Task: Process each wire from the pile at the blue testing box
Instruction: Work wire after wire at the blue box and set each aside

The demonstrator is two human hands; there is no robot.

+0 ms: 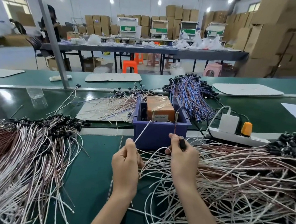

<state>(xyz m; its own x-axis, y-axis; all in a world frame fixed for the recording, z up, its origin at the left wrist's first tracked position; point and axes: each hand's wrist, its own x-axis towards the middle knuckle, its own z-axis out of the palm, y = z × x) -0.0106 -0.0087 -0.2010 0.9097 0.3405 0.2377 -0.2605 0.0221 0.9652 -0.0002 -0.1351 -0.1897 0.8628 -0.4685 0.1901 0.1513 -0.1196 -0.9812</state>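
Left hand [126, 162], right hand [182, 160] on wire [142, 131] over green bench [93, 160] (cartons [276, 43], perhaps stock)

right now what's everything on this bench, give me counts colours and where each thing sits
blue plastic testing box: one, blue, bench centre, beyond the hands
orange block: one, orange, inside the box
white-and-brown wire pile: one, wires too many to count, right of the hands
black-tipped wire pile: one, white and brown, left
blue-and-red wire bundle: one, behind the box
white power strip: one, right of the box, orange plug in it
white wire: one, free end at the box
left hand: one, pinching that wire
right hand: one, gripping a black plug end
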